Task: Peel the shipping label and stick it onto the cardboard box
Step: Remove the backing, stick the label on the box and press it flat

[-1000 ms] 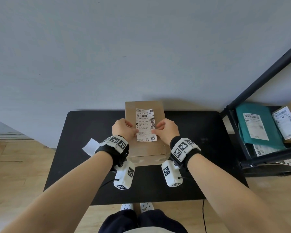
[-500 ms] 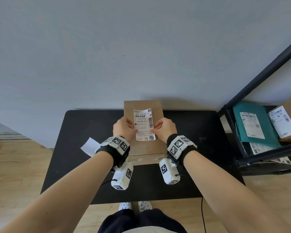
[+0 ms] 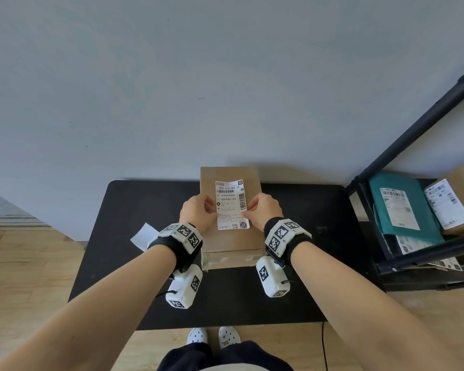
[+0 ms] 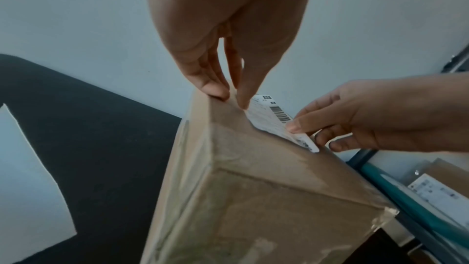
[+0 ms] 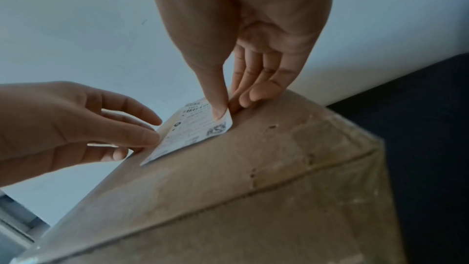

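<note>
A brown cardboard box stands on the black table. The white shipping label lies along the box top, its near end slightly raised in the wrist views. My left hand pinches the label's left edge, thumb on top and fingers underneath. My right hand pinches the right edge the same way. In the left wrist view my left hand meets the label at the edge of the box. In the right wrist view my right hand grips the label over the box.
A white backing sheet lies on the table left of the box. A black shelf rack at the right holds a green mailer and a labelled carton. A grey wall rises right behind the table.
Both hands keep their pinch on the label and stay almost in place over the box top. The head view has shifted slightly.
</note>
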`<state>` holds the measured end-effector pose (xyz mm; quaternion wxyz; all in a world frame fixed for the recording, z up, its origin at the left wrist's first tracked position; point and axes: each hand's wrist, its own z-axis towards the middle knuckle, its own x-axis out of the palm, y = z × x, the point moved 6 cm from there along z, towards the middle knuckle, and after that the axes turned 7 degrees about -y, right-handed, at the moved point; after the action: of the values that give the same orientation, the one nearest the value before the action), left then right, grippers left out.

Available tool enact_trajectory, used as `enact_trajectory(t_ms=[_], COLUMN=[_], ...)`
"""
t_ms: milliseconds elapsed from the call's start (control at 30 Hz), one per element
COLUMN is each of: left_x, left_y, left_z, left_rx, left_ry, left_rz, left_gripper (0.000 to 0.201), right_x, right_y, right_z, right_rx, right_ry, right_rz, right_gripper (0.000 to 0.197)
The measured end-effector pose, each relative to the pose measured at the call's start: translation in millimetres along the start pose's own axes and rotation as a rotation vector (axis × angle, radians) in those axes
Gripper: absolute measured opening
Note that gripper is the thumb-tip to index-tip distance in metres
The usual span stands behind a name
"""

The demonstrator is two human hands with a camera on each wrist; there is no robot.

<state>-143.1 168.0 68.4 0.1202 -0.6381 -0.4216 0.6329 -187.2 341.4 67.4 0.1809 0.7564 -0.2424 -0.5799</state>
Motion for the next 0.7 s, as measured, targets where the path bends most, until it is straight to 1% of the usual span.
enact_trajectory(t_ms=[67, 167, 233, 267, 333, 400, 467, 533, 700], left_x=[-1, -2, -4, -4, -3, -1, 2, 4, 8], left_y=[0, 1, 1, -1, -2, -2, 1, 5, 10], left_z=[-2, -5, -8, -9, -12, -15, -16, -17, -15], left_rx=[0.055, 0.101, 0.132, 0.153, 0.188, 0.201, 0.203, 0.203, 0.204], left_ry=[0.019, 0.050, 0.066, 0.077, 0.120, 0.194, 0.254, 0.288, 0.356], left_rz=[0.034, 0.087, 0.135, 0.167, 0.215, 0.221, 0.232, 0.263, 0.303], left_gripper=[0.025, 0.031, 0.037, 0.042, 0.055, 0.069, 0.083, 0.093, 0.105], right_x=[-3, -7, -9, -8, -3, 9, 19, 26, 31], right_y=[1, -1, -1, 2, 12, 18, 16, 9, -8], right_z=[-1, -2, -4, -6, -14, -26, -36, -41, -60], right_rx=[-0.019, -0.041, -0.093, -0.150, -0.331, -0.509, -0.611, -0.638, -0.690], right_ry=[-0.007, -0.011, -0.010, -0.005, 0.053, 0.172, 0.256, 0.305, 0.335], right_rz=[-0.029, -0.053, -0.057, -0.067, -0.132, -0.292, -0.459, -0.555, -0.600], right_gripper=[0.024, 0.028, 0.030, 0.030, 0.038, 0.050, 0.055, 0.056, 0.056])
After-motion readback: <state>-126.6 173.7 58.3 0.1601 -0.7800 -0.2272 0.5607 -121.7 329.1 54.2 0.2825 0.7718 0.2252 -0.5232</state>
